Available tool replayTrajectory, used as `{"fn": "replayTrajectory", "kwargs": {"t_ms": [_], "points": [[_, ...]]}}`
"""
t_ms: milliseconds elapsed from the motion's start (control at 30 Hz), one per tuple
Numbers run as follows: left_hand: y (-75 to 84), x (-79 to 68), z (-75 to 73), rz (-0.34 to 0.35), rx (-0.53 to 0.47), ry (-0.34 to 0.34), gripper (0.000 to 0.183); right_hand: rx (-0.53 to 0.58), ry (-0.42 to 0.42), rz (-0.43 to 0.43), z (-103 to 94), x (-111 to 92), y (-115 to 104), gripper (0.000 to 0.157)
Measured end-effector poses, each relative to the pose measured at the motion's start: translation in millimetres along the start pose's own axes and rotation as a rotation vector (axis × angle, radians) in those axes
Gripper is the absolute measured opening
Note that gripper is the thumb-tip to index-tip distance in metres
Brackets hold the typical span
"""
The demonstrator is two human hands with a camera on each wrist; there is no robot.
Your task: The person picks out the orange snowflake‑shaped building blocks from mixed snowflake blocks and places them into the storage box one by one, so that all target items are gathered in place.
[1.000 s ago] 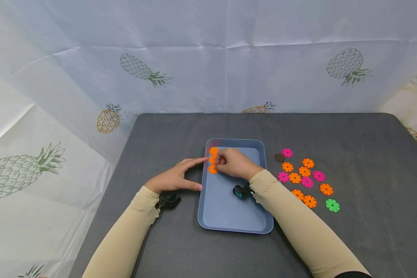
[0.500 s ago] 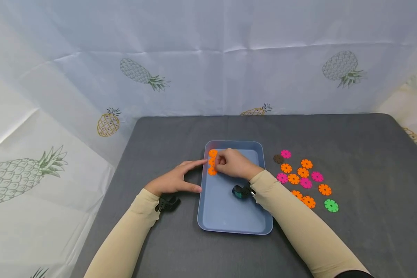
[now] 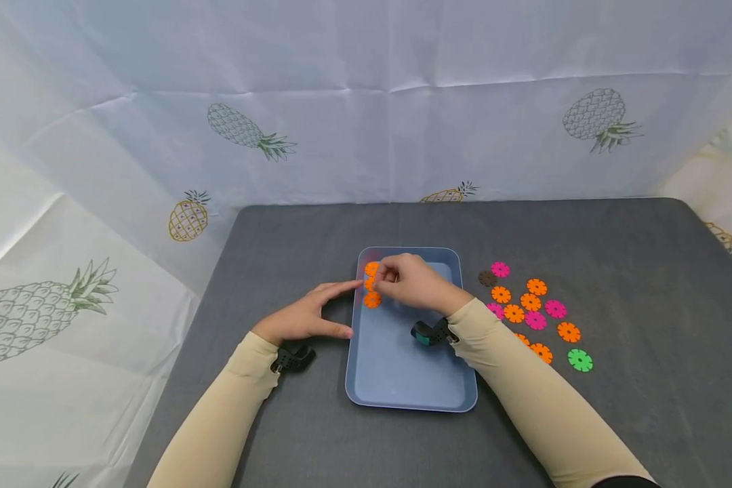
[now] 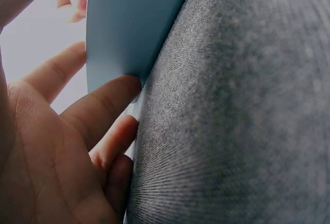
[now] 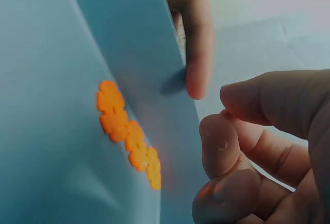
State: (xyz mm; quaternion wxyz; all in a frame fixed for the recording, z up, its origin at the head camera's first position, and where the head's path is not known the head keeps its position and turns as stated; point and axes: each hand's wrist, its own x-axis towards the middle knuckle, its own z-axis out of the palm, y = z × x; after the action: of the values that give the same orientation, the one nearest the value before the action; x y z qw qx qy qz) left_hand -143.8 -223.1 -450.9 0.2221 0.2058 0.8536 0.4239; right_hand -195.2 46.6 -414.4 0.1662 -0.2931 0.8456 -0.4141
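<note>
My left hand (image 3: 308, 315) spreads thumb and fingers along the left side of a blue-grey tray (image 3: 402, 379). In the left wrist view its fingertips (image 4: 129, 85) rest at the tray's outer wall. Several orange slotted plastic discs (image 3: 372, 299) lie in a row inside the tray, along its left wall. Over that row is my right hand (image 3: 415, 281), its fingers loosely bent. In the right wrist view the thumb and forefinger hold nothing, and they are apart from the orange discs (image 5: 135, 144).
Right of the tray, several loose discs lie scattered on the dark grey tablecloth (image 3: 634, 285): orange (image 3: 568, 332), pink (image 3: 556, 309), one brown (image 3: 487, 278) and one green (image 3: 580, 360). My right sleeve (image 3: 537, 386) covers part of the group. Behind the table hangs a pineapple-print cloth (image 3: 341, 149).
My right hand has drawn slightly up from the orange discs, and its pinch has loosened. The left hand stays at the tray's side.
</note>
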Motion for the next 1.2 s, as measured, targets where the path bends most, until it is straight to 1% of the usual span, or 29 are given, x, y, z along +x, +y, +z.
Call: {"fn": "replayTrajectory", "kwargs": {"t_ms": [133, 300, 433, 567, 800, 1033, 1200], "points": [[0.8, 0.0, -0.5, -0.006, -0.002, -0.008, 0.091, -0.004, 0.001, 0.001, -4.3, -4, -3, 0.008], [3.2, 0.5, -3.5, -0.004, 0.008, 0.003, 0.093, -0.016, 0.017, -0.008, -10.7, -8, -5, 0.008], [2.9, 0.9, -3.6, -0.005, 0.022, 0.006, 0.093, -0.021, 0.02, -0.003, -13.6, -12, -2, 0.008], [1.0, 0.3, -1.8, -0.01, 0.016, 0.006, 0.093, -0.023, 0.02, 0.015, -16.2, -19, 1, 0.008], [0.7, -0.7, -0.4, -0.018, 0.015, 0.007, 0.093, -0.038, 0.05, 0.032, -23.0, -31, 6, 0.006], [-0.2, 0.0, 0.1, 0.001, 0.026, 0.009, 0.094, -0.039, 0.058, 0.065, -27.7, -40, 18, 0.008], [0.8, -1.0, 0.0, -0.002, 0.02, 0.011, 0.093, -0.04, 0.059, 0.063, -31.5, -46, 22, 0.008]]}}
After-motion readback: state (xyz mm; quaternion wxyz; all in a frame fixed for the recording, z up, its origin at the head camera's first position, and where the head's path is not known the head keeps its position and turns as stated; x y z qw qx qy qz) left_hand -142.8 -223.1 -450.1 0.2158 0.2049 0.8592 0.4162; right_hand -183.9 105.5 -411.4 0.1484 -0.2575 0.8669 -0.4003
